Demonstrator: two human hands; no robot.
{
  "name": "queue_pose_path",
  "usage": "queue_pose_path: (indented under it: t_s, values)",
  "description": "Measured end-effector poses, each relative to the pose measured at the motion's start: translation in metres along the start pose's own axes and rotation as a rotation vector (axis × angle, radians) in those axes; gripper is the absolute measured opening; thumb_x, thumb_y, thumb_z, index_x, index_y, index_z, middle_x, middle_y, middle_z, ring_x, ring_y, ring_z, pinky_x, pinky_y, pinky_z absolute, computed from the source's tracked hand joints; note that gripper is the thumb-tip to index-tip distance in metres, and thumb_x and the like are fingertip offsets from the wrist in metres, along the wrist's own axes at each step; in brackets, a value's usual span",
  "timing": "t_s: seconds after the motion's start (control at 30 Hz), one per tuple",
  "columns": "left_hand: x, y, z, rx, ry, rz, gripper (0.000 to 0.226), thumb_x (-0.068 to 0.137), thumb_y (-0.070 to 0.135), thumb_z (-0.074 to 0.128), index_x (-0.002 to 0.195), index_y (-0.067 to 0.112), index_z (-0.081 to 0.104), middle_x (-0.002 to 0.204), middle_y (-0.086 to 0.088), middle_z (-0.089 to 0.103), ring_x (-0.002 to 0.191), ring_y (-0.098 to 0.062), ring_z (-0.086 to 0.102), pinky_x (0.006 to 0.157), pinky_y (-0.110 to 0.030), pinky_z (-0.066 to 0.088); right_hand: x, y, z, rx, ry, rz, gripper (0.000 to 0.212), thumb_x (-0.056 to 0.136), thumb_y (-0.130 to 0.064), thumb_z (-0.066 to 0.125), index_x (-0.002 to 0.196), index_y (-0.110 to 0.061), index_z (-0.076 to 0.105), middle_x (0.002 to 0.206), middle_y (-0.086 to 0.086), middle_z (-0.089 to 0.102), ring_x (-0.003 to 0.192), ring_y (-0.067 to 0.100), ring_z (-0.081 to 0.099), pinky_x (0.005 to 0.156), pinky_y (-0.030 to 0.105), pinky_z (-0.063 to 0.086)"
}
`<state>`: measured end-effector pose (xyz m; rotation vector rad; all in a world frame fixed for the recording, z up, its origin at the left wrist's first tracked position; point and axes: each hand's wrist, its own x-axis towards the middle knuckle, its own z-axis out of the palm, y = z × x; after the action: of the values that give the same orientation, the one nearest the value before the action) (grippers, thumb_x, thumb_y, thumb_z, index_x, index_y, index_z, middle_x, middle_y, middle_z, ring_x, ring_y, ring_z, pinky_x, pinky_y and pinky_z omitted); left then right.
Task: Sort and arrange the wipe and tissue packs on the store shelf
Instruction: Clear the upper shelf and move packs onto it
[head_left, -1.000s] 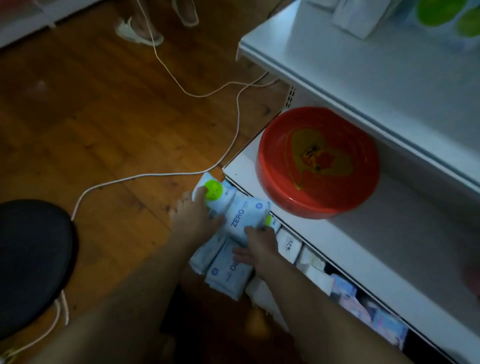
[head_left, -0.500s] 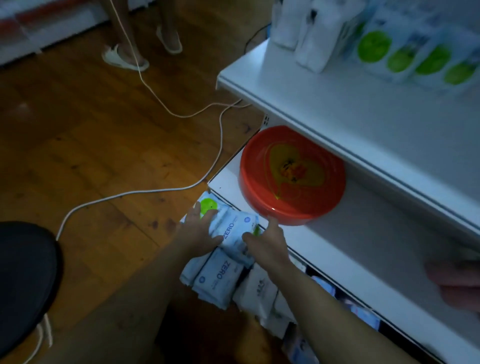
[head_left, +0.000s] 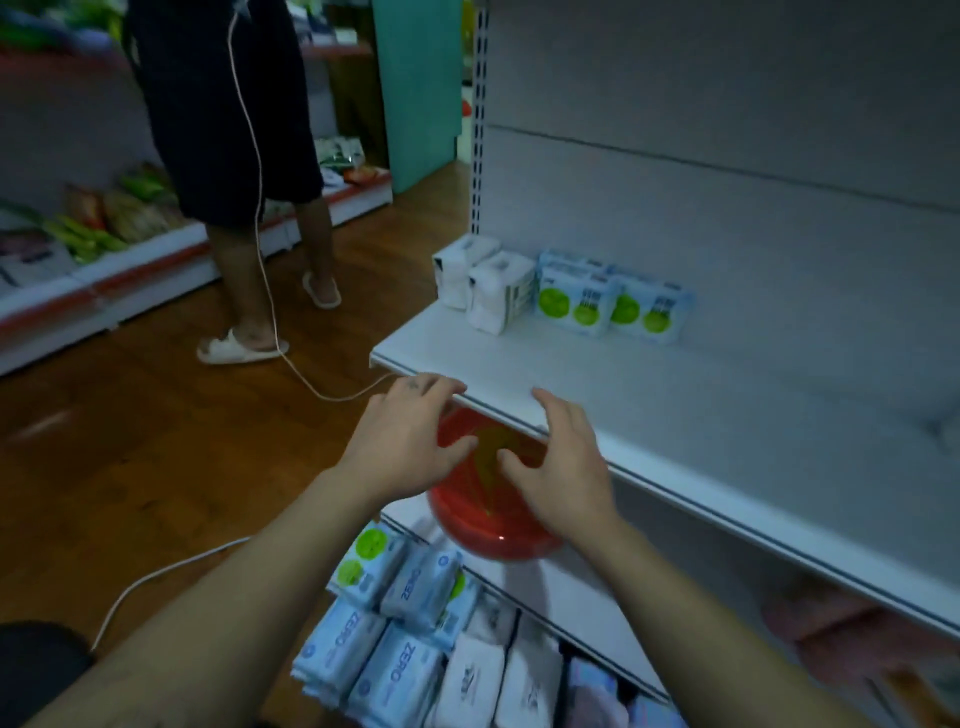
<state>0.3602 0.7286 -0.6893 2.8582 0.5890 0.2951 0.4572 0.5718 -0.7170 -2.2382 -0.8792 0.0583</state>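
Note:
Both my hands hover empty in front of the white middle shelf (head_left: 613, 395). My left hand (head_left: 405, 441) has spread fingers near the shelf's front left corner. My right hand (head_left: 558, 462) is spread just below the shelf edge, over a red bowl (head_left: 493, 530). At the back of that shelf stand two white tissue packs (head_left: 485, 286) and blue wipe packs with green dots (head_left: 613, 304). Below my arms, blue "ZERO" wipe packs (head_left: 384, 639) and white tissue packs (head_left: 498, 680) lie piled at the bottom shelf.
A person in dark shorts and white slippers (head_left: 239, 348) stands on the wooden floor to the left, with a white cable (head_left: 260, 208) trailing down across the floor. A low shelf with snack bags (head_left: 104, 223) lines the far left. A black stool (head_left: 36, 670) sits bottom left.
Both hands let go of the wipe packs at the bottom shelf and rose to the middle shelf's edge. My view tilted upward.

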Motion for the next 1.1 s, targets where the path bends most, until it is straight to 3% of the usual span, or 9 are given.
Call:
queue_pose_path:
  t_s: [0.33, 0.5, 0.63, 0.7, 0.77, 0.83, 0.93, 1.1]
  values:
    - [0.105, 0.028, -0.004, 0.006, 0.006, -0.011, 0.073, 0.082, 0.051, 0.064, 0.143, 0.024, 0.035, 0.144, -0.006, 0.043, 0.131, -0.026, 0.04, 0.102, -0.045, 0.041, 0.119, 0.039, -0.066, -0.239, 0.01, 0.042, 0.075, 0.081, -0.042, 0.069, 0.145, -0.024, 0.034, 0.15, 0.004, 0.03, 0.137, 0.024, 0.028, 0.109, 0.036, 0.029]
    - [0.178, 0.052, 0.022, -0.059, 0.027, 0.087, 0.085, 0.081, 0.041, 0.07, 0.15, 0.024, 0.023, 0.157, -0.004, 0.025, 0.141, -0.025, 0.026, 0.109, -0.045, 0.035, 0.182, 0.086, -0.084, -0.439, 0.125, -0.044, 0.075, 0.074, -0.038, 0.075, 0.139, -0.017, 0.044, 0.145, 0.013, 0.04, 0.132, 0.032, 0.037, 0.109, 0.043, 0.029]
    - [0.233, 0.075, 0.045, -0.057, 0.057, 0.207, 0.095, 0.08, 0.031, 0.074, 0.153, 0.026, 0.014, 0.162, -0.005, 0.007, 0.146, -0.027, 0.019, 0.115, -0.044, 0.029, 0.218, 0.119, -0.091, -0.637, 0.098, -0.068, 0.078, 0.078, -0.04, 0.07, 0.143, -0.017, 0.035, 0.149, 0.013, 0.032, 0.135, 0.032, 0.032, 0.11, 0.045, 0.024]
    - [0.251, 0.084, 0.054, 0.044, 0.069, 0.192, 0.091, 0.081, 0.03, 0.07, 0.153, 0.028, 0.014, 0.16, -0.006, 0.016, 0.141, -0.032, 0.026, 0.11, -0.045, 0.032, 0.222, 0.129, -0.092, -0.765, 0.107, -0.093, 0.074, 0.08, -0.038, 0.067, 0.142, -0.015, 0.035, 0.141, 0.014, 0.041, 0.126, 0.033, 0.039, 0.101, 0.042, 0.029]
    - [0.255, 0.089, 0.061, 0.256, 0.125, 0.14, 0.078, 0.083, 0.035, 0.066, 0.149, 0.026, 0.025, 0.15, -0.011, 0.034, 0.132, -0.036, 0.032, 0.104, -0.047, 0.031, 0.217, 0.135, -0.093, -0.849, 0.129, -0.09, 0.063, 0.082, -0.035, 0.065, 0.136, -0.012, 0.04, 0.13, 0.016, 0.048, 0.116, 0.034, 0.045, 0.095, 0.041, 0.03]
    - [0.247, 0.092, 0.068, 0.391, 0.18, 0.166, 0.062, 0.083, 0.039, 0.065, 0.138, 0.022, 0.041, 0.136, -0.016, 0.043, 0.123, -0.036, 0.037, 0.099, -0.047, 0.029, 0.208, 0.137, -0.096, -0.819, 0.141, -0.05, 0.051, 0.085, -0.032, 0.062, 0.128, -0.01, 0.045, 0.124, 0.017, 0.048, 0.11, 0.034, 0.048, 0.09, 0.039, 0.032]
    - [0.223, 0.092, 0.072, 0.306, 0.232, 0.237, 0.049, 0.08, 0.038, 0.069, 0.122, 0.017, 0.055, 0.124, -0.017, 0.05, 0.115, -0.037, 0.043, 0.093, -0.047, 0.03, 0.184, 0.135, -0.101, -0.717, 0.13, -0.011, 0.044, 0.086, -0.031, 0.061, 0.123, -0.01, 0.049, 0.122, 0.015, 0.047, 0.11, 0.033, 0.048, 0.085, 0.037, 0.035]
    - [0.163, 0.093, 0.041, 0.132, 0.263, 0.272, 0.041, 0.086, 0.049, 0.057, 0.108, 0.014, 0.054, 0.103, -0.011, 0.061, 0.094, -0.036, 0.058, 0.079, -0.041, 0.035, 0.129, 0.096, -0.111, -0.313, 0.237, 0.057, 0.038, 0.08, -0.034, 0.067, 0.108, -0.011, 0.057, 0.108, 0.013, 0.049, 0.105, 0.035, 0.05, 0.074, 0.034, 0.037]
